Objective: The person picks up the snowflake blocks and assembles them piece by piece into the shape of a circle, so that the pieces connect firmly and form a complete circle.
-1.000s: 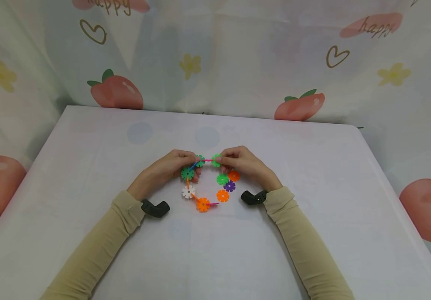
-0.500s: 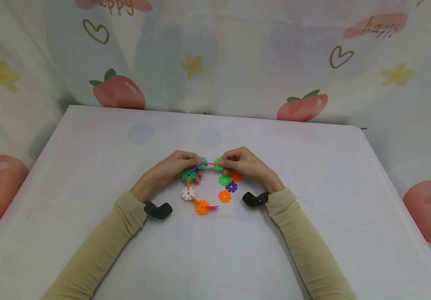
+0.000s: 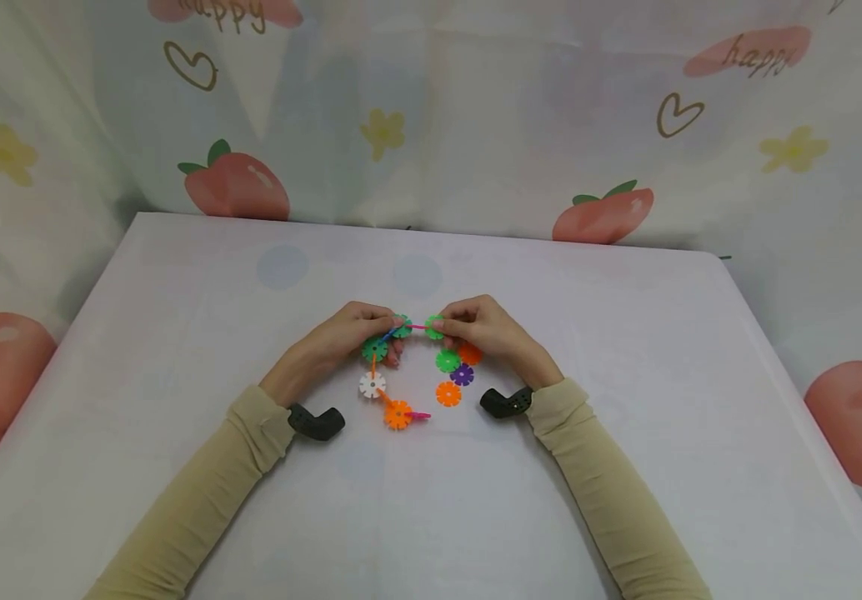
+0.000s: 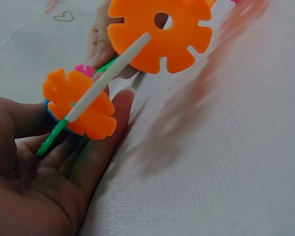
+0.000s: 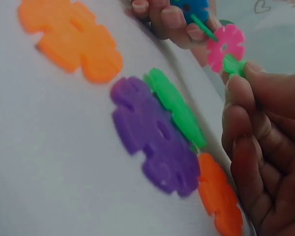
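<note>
In the head view, a chain of interlocked snowflake discs hangs in a curve between my hands. My left hand [image 3: 352,327] pinches a dark green disc [image 3: 403,325] near one end. Below it run a blue disc seen edge-on, a second dark green disc [image 3: 374,349], a white disc [image 3: 373,384] and an orange disc [image 3: 398,415], with a pink disc [image 3: 419,416] at the tip. Between thumb and fingertips, my right hand [image 3: 485,327] holds a light green disc [image 5: 232,65]. A pink disc [image 5: 225,48] joins it to the rest of the chain.
Loose discs lie on the white table [image 3: 588,333] beneath and beside my right hand: a purple disc [image 5: 157,135], a green disc [image 5: 174,105] and two orange discs, one [image 3: 448,393] nearer me. A printed curtain [image 3: 476,108] hangs behind the table.
Both hands keep their grip on the discs and have barely moved. The chain's dangling end, with the orange and pink discs, has swung slightly to the left.
</note>
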The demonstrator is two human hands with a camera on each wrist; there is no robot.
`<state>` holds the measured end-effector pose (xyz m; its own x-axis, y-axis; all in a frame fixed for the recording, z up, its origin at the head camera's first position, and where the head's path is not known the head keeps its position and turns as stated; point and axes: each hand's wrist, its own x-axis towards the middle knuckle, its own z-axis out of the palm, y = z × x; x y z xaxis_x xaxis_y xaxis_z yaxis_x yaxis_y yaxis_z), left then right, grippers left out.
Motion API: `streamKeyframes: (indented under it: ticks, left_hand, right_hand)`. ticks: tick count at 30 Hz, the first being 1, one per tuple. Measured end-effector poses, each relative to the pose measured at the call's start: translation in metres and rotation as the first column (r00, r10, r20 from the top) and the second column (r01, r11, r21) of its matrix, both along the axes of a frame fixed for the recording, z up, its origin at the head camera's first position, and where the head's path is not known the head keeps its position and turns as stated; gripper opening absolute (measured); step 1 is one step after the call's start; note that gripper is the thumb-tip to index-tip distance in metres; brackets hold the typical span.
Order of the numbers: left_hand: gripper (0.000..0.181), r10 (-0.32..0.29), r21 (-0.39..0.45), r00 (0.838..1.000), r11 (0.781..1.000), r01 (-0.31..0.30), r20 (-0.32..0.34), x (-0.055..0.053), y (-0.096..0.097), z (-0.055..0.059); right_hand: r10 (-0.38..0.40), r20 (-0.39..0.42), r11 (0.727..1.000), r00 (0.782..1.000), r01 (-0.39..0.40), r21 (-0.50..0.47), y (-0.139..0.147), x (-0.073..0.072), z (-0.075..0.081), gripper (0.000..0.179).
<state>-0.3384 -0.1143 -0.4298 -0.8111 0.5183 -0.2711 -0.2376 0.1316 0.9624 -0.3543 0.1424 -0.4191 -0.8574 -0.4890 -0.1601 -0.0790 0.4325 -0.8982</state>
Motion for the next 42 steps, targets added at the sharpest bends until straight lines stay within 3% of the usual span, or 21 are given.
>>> streamKeyframes:
  ticks: [8, 16, 26, 42]
  left_hand:
    - [0.033, 0.037, -0.011, 0.999, 0.999, -0.036, 0.013, 0.0025, 0.002, 0.0016]
    - [0.034, 0.055, -0.026, 0.998, 0.998, -0.054, 0.024, 0.0024, 0.0019, 0.0008]
    - [0.036, 0.063, -0.035, 0.998, 0.997, -0.064, -0.015, 0.0031, 0.0042, 0.0005]
    - [0.036, 0.068, -0.049, 0.997, 0.996, -0.071, -0.044, 0.0067, 0.0075, 0.0027]
  right_hand:
    - [-0.047, 0.023, 0.999, 0.999, 0.048, -0.017, -0.0024, 0.0034, -0.0009, 0.02]
    - [-0.04, -0.036, 0.999, 0.999, 0.04, 0.008, -0.0057, 0.0041, -0.001, 0.021]
    - [-0.06, 0.012, 0.998, 0.998, 0.06, -0.008, -0.0041, 0.003, -0.001, 0.021]
    - [-0.045, -0.005, 0.999, 0.999, 0.045, -0.024, -0.0052, 0.0032, -0.0035, 0.022]
